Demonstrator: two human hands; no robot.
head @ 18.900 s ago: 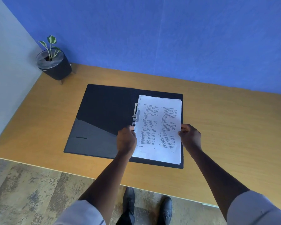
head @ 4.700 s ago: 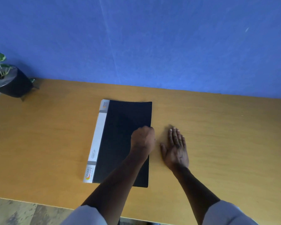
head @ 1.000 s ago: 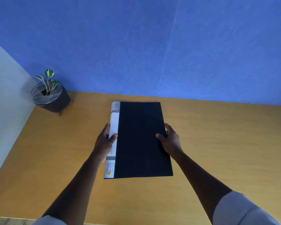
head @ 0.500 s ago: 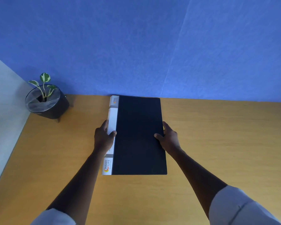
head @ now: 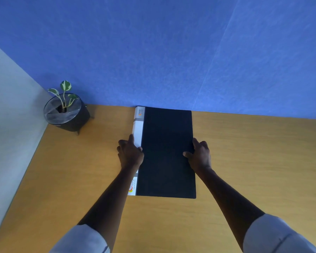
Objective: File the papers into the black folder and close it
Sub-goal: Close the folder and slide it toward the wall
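Observation:
The black folder (head: 167, 143) lies shut and flat on the wooden table (head: 254, 161), its far edge against the blue wall. Its white spine with a logo runs down the left side. My left hand (head: 130, 154) grips the spine edge, thumb on top. My right hand (head: 199, 154) grips the folder's right edge, thumb on the cover. No papers show; whatever is inside is hidden by the cover.
A small potted plant (head: 66, 110) in a black pot stands at the table's far left corner, beside a grey side wall (head: 11, 125). The blue wall (head: 171, 52) bounds the table's back edge.
Both hands have slid the shut folder away from me until its far edge meets the blue wall. The grips on its two long edges are unchanged.

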